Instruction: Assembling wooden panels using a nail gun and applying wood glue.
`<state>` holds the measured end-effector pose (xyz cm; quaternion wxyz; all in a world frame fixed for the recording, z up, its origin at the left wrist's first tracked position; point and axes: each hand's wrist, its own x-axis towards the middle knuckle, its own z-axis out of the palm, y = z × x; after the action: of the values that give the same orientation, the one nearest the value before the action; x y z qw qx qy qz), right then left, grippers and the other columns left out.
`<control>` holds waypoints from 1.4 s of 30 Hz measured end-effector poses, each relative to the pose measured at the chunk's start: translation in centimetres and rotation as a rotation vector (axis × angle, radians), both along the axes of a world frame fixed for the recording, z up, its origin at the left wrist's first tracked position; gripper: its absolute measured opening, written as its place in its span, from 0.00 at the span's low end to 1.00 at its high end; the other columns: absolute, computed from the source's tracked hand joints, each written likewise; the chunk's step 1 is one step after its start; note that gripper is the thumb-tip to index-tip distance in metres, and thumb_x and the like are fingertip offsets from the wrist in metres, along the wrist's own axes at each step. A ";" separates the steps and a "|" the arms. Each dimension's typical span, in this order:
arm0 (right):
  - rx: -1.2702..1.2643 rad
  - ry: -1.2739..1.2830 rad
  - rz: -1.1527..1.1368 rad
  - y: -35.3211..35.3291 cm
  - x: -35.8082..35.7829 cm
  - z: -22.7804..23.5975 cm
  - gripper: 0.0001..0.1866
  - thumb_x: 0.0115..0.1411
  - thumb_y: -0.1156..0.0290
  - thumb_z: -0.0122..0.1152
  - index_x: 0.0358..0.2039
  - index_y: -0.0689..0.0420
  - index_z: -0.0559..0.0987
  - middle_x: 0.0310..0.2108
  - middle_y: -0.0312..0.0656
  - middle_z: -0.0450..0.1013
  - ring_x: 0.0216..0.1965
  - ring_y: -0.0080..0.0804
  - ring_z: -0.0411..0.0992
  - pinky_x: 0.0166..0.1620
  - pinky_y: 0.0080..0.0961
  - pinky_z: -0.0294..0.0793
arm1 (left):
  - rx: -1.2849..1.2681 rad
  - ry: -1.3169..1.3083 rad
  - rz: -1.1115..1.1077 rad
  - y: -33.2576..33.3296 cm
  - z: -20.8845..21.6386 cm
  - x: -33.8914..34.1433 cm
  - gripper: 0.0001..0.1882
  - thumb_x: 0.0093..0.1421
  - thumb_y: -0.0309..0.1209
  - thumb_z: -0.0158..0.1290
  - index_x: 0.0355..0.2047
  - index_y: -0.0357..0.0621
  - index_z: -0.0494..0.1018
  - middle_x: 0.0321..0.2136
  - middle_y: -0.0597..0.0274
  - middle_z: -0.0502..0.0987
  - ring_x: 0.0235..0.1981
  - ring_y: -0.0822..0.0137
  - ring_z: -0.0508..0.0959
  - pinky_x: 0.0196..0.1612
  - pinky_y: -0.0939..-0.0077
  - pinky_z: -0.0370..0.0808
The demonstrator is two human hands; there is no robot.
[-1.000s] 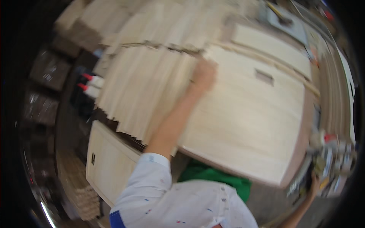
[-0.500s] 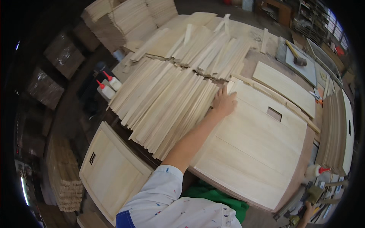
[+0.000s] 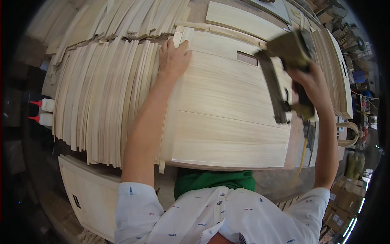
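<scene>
A pale wooden panel (image 3: 227, 126) with a small rectangular cutout lies flat on the bench in front of me. Along its left edge runs a narrow wooden strip (image 3: 164, 148), whose near end sticks out past the panel. My left hand (image 3: 174, 59) is closed over the strip near the panel's far left corner, thumb side toward the panel. In my right hand (image 3: 310, 83) is a nail gun (image 3: 290, 51), gripped by its handle and held above the panel's right side. The gun is somewhat blurred, and its long magazine points toward me.
Many loose wooden strips (image 3: 101, 97) lie in rows left of the panel. Two white glue bottles (image 3: 46, 119) with red tips stand at far left. Another panel (image 3: 93, 195) leans below the bench. Beyond lies a smaller board (image 3: 239, 20); stacked panels (image 3: 331, 73) stand at right.
My right hand has come up from the lower right with the nail gun, now over the panel. The view has turned to the right; my left hand stays at the panel's far left corner.
</scene>
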<state>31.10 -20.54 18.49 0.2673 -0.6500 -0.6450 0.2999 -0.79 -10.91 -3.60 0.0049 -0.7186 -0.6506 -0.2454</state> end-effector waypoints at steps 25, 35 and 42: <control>-0.151 -0.070 0.341 18.2 -14.2 -5.9 0.10 0.52 0.70 0.58 0.31 0.65 0.79 0.19 0.39 0.72 0.18 0.26 0.70 0.22 0.25 0.70 | 0.231 -0.066 -0.042 0.0 0.0 0.5 0.24 0.52 0.34 0.61 0.46 0.36 0.69 0.42 0.45 0.72 0.47 0.43 0.72 0.46 0.49 0.70; -0.091 -0.046 0.268 13.6 -13.8 -3.9 0.10 0.54 0.70 0.56 0.32 0.65 0.77 0.19 0.38 0.71 0.19 0.25 0.70 0.23 0.25 0.70 | 0.279 -0.073 -0.041 -0.1 -0.3 0.5 0.24 0.52 0.35 0.60 0.47 0.37 0.69 0.44 0.48 0.73 0.48 0.45 0.72 0.49 0.49 0.68; -0.047 -0.118 0.325 1.4 -6.8 -1.8 0.14 0.57 0.64 0.61 0.35 0.62 0.76 0.19 0.34 0.70 0.19 0.19 0.67 0.23 0.20 0.65 | 0.106 -0.031 0.017 -0.1 -0.4 -0.3 0.29 0.52 0.40 0.61 0.51 0.37 0.69 0.48 0.44 0.72 0.53 0.46 0.70 0.56 0.54 0.66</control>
<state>24.26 -19.11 16.73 0.1618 -0.5598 -0.7489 0.3156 -1.06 -11.02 -3.95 0.0353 -0.7080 -0.6427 -0.2905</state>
